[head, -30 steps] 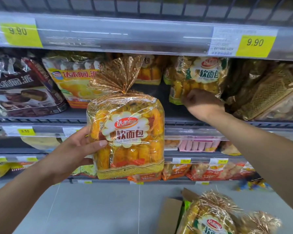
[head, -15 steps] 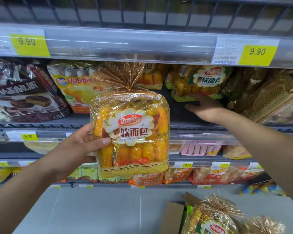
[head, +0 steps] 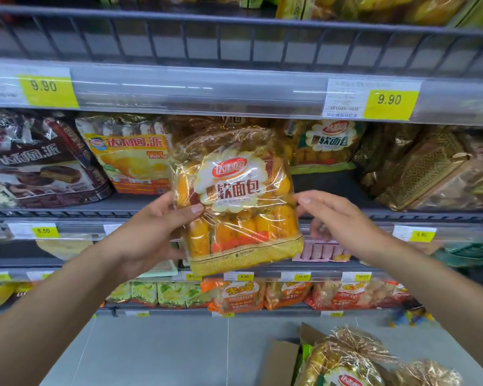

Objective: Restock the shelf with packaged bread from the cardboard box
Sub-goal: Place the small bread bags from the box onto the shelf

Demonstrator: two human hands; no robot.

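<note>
Bread bag (head: pixel 234 196): upright, before the shelf (head: pixel 332 185). Left hand (head: pixel 148 232): grips its 9 o'clock edge, thumb on front. Right hand (head: pixel 338 221): touches 3 o'clock edge, grasp unclear. Cardboard box (head: pixel 279 360): 5 o'clock, below.

The right hand (head: pixel 343 221) is no longer back on the shelf at the green-trimmed bread pack (head: pixel 326 146); it now sits at the right edge of the bread bag (head: pixel 234 196), thumb touching the wrapper. The bag, gripped by the left hand (head: pixel 148 235), is higher and slightly tilted, its gold top reaching up to the price rail (head: pixel 207 90). The view has tipped upward.
</note>
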